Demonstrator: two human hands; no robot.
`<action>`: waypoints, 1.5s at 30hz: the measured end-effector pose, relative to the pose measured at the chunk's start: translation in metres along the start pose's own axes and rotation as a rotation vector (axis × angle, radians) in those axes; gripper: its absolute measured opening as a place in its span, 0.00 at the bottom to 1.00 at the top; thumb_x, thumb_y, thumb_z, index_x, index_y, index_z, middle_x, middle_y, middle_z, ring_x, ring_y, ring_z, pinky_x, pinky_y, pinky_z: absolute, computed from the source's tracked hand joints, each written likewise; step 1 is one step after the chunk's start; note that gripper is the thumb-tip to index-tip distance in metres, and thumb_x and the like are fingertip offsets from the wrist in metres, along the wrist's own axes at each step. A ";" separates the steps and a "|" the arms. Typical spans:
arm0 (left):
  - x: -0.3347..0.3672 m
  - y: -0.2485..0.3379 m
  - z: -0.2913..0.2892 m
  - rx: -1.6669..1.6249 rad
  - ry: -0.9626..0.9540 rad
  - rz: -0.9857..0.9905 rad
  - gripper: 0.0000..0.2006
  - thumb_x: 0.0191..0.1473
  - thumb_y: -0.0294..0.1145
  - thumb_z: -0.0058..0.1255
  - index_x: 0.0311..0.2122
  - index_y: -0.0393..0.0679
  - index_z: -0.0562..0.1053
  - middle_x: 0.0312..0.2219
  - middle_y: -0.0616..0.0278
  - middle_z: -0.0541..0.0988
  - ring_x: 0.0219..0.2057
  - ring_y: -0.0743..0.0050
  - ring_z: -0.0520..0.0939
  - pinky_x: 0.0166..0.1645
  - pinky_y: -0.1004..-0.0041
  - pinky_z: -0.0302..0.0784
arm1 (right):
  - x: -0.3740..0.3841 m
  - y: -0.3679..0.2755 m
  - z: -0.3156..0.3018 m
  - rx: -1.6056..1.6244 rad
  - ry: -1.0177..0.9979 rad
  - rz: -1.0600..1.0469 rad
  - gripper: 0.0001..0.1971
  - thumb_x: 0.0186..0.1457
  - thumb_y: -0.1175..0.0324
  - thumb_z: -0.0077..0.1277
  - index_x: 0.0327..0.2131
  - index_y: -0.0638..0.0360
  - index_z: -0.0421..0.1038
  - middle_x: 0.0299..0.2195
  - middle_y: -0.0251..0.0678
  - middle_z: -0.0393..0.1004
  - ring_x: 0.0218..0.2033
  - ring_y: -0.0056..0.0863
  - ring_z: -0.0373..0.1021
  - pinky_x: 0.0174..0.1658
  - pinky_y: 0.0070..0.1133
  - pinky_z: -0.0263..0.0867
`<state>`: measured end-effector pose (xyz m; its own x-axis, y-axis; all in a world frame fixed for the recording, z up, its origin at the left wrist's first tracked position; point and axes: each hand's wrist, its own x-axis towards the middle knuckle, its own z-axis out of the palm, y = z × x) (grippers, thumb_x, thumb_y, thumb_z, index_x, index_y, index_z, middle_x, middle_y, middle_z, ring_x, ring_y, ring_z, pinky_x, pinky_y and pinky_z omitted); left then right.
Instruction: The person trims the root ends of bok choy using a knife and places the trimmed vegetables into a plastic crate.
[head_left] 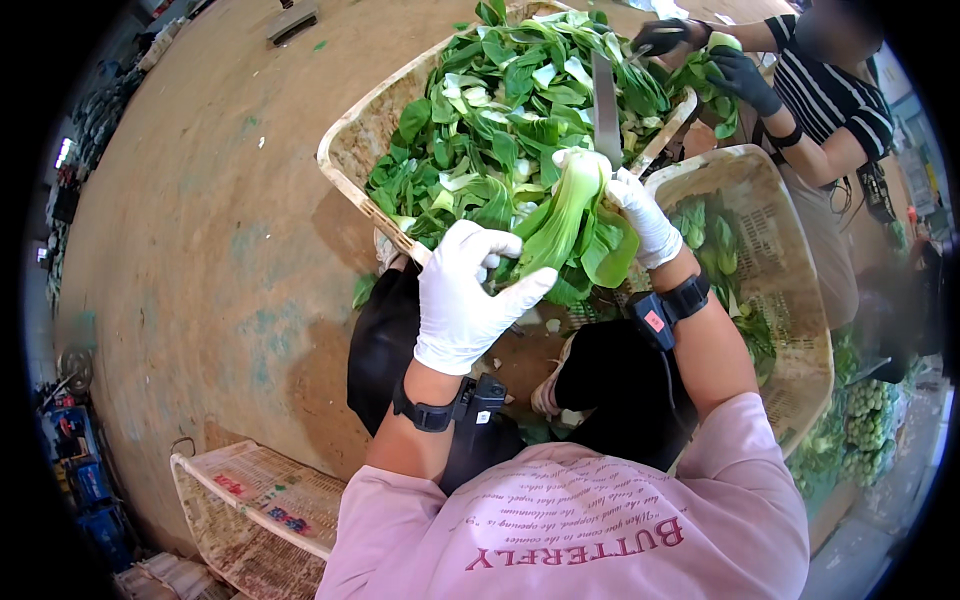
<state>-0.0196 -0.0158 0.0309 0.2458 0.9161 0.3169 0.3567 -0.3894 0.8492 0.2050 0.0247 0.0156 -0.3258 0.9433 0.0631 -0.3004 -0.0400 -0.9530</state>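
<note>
With the left hand [462, 297] gripping a bok choy [572, 215] and the right hand [640, 215] clasping a knife [605, 110] at its base, trimming looks midway: one basket [355, 150] stays heaped, another [790, 260] half-filled.

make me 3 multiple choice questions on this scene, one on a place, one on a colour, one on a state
1. Where is the knife?
A. in the right hand
B. on the floor
C. in the co-worker's hands

2. What colour are the person's gloves?
A. black
B. white
C. blue

3. How full is the big basket?
A. bare
B. holding one stalk
C. heaped with greens

Answers
1. A: the right hand grips it, blade up over the basket.
2. B: both hands wear white; the left hand holds the bok choy.
3. C: leaves pile across it.
</note>
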 end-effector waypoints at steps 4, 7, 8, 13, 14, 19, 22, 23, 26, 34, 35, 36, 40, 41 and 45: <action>-0.001 -0.009 0.013 -0.064 0.001 -0.027 0.13 0.39 0.32 0.64 0.28 0.41 0.72 0.23 0.67 0.68 0.23 0.80 0.67 0.28 0.78 0.66 | 0.001 0.002 0.002 -0.029 0.029 -0.011 0.38 0.44 0.46 0.53 0.53 0.64 0.60 0.43 0.37 0.70 0.44 0.25 0.68 0.49 0.22 0.63; -0.001 -0.004 0.017 -0.096 0.104 -0.003 0.11 0.41 0.29 0.62 0.29 0.40 0.72 0.23 0.66 0.69 0.23 0.79 0.67 0.27 0.79 0.65 | 0.001 0.002 -0.002 0.052 0.009 -0.021 0.34 0.47 0.53 0.55 0.54 0.65 0.59 0.48 0.37 0.68 0.48 0.26 0.65 0.54 0.23 0.58; -0.001 -0.002 0.017 -0.095 0.118 -0.001 0.10 0.42 0.28 0.61 0.29 0.39 0.73 0.23 0.66 0.69 0.23 0.79 0.68 0.27 0.79 0.65 | 0.000 0.002 -0.004 0.050 0.022 -0.024 0.34 0.47 0.54 0.55 0.54 0.65 0.59 0.48 0.37 0.68 0.48 0.26 0.65 0.54 0.23 0.58; -0.003 -0.009 0.021 -0.136 0.133 -0.064 0.08 0.43 0.27 0.60 0.30 0.39 0.74 0.25 0.65 0.71 0.22 0.77 0.69 0.28 0.78 0.66 | 0.000 0.005 -0.005 0.077 0.025 -0.012 0.33 0.48 0.55 0.55 0.53 0.65 0.60 0.47 0.36 0.68 0.47 0.25 0.66 0.53 0.22 0.60; -0.003 -0.012 0.023 -0.010 0.201 0.014 0.09 0.43 0.28 0.60 0.31 0.40 0.74 0.25 0.64 0.72 0.23 0.73 0.72 0.28 0.74 0.68 | 0.000 0.008 -0.007 0.054 0.068 -0.010 0.31 0.49 0.56 0.55 0.52 0.65 0.60 0.46 0.36 0.69 0.46 0.24 0.66 0.52 0.22 0.61; 0.001 -0.014 0.025 0.326 0.413 0.314 0.08 0.44 0.26 0.59 0.32 0.40 0.75 0.24 0.64 0.73 0.23 0.70 0.73 0.29 0.73 0.68 | 0.002 0.010 -0.005 0.059 0.129 -0.039 0.28 0.50 0.58 0.54 0.51 0.64 0.61 0.44 0.35 0.69 0.44 0.23 0.67 0.50 0.22 0.62; 0.001 -0.014 0.028 0.264 0.270 0.337 0.07 0.45 0.25 0.57 0.33 0.41 0.75 0.20 0.64 0.72 0.22 0.70 0.74 0.29 0.73 0.69 | 0.000 0.007 -0.003 0.067 0.137 -0.008 0.28 0.50 0.59 0.54 0.51 0.64 0.61 0.43 0.35 0.70 0.44 0.23 0.67 0.49 0.22 0.63; 0.000 -0.014 0.030 0.264 0.270 0.339 0.07 0.45 0.25 0.57 0.33 0.41 0.75 0.20 0.64 0.72 0.22 0.70 0.74 0.29 0.73 0.69 | -0.001 0.008 0.001 0.115 0.166 -0.026 0.28 0.49 0.56 0.53 0.50 0.63 0.62 0.43 0.34 0.70 0.43 0.23 0.67 0.48 0.22 0.63; -0.002 -0.012 0.031 0.054 0.285 0.268 0.06 0.47 0.24 0.56 0.32 0.40 0.74 0.20 0.63 0.71 0.21 0.73 0.72 0.27 0.78 0.66 | -0.001 0.007 0.021 0.174 0.250 -0.083 0.29 0.48 0.52 0.52 0.49 0.61 0.63 0.41 0.33 0.70 0.41 0.23 0.67 0.47 0.21 0.64; 0.000 -0.017 0.029 -0.296 0.469 0.000 0.03 0.54 0.25 0.49 0.32 0.38 0.73 0.25 0.71 0.73 0.26 0.88 0.69 0.33 0.83 0.66 | 0.007 0.001 0.002 0.510 0.463 -0.227 0.22 0.55 0.52 0.46 0.48 0.55 0.63 0.43 0.36 0.70 0.44 0.30 0.68 0.50 0.29 0.64; 0.004 -0.019 0.022 -0.272 0.479 -0.106 0.04 0.55 0.26 0.49 0.32 0.38 0.73 0.26 0.71 0.73 0.26 0.87 0.69 0.33 0.84 0.66 | 0.007 -0.001 -0.007 0.555 0.464 -0.265 0.24 0.54 0.50 0.46 0.49 0.55 0.63 0.44 0.36 0.70 0.44 0.31 0.68 0.50 0.29 0.64; 0.010 -0.037 0.017 -0.254 0.406 -0.157 0.06 0.55 0.27 0.48 0.35 0.37 0.73 0.28 0.70 0.74 0.28 0.85 0.72 0.36 0.83 0.68 | 0.008 0.001 -0.023 0.561 0.436 -0.264 0.25 0.54 0.50 0.46 0.49 0.55 0.63 0.45 0.36 0.70 0.45 0.31 0.68 0.51 0.29 0.64; 0.023 -0.044 0.017 0.505 0.435 0.038 0.17 0.49 0.31 0.56 0.45 0.36 0.72 0.29 0.64 0.77 0.32 0.81 0.76 0.40 0.82 0.70 | 0.005 -0.001 -0.041 0.636 0.271 -0.255 0.26 0.54 0.50 0.45 0.51 0.58 0.62 0.50 0.38 0.67 0.47 0.31 0.66 0.51 0.28 0.65; 0.024 -0.042 0.016 0.689 0.464 0.072 0.20 0.47 0.31 0.57 0.46 0.36 0.71 0.29 0.63 0.77 0.33 0.81 0.76 0.40 0.82 0.71 | 0.004 -0.001 -0.042 0.724 0.122 -0.235 0.27 0.54 0.50 0.45 0.51 0.58 0.62 0.50 0.39 0.66 0.48 0.31 0.66 0.51 0.28 0.65; 0.017 -0.045 0.010 0.102 0.247 -0.317 0.13 0.48 0.32 0.58 0.39 0.38 0.75 0.19 0.71 0.75 0.22 0.89 0.72 0.31 0.83 0.69 | 0.003 0.003 -0.033 0.740 0.059 -0.113 0.29 0.54 0.50 0.46 0.53 0.60 0.59 0.49 0.41 0.66 0.44 0.31 0.67 0.48 0.26 0.66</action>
<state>-0.0223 0.0168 -0.0061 -0.1098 0.9827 0.1491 0.4706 -0.0807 0.8787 0.2323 0.0385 0.0038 -0.2145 0.9702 0.1127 -0.8604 -0.1331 -0.4919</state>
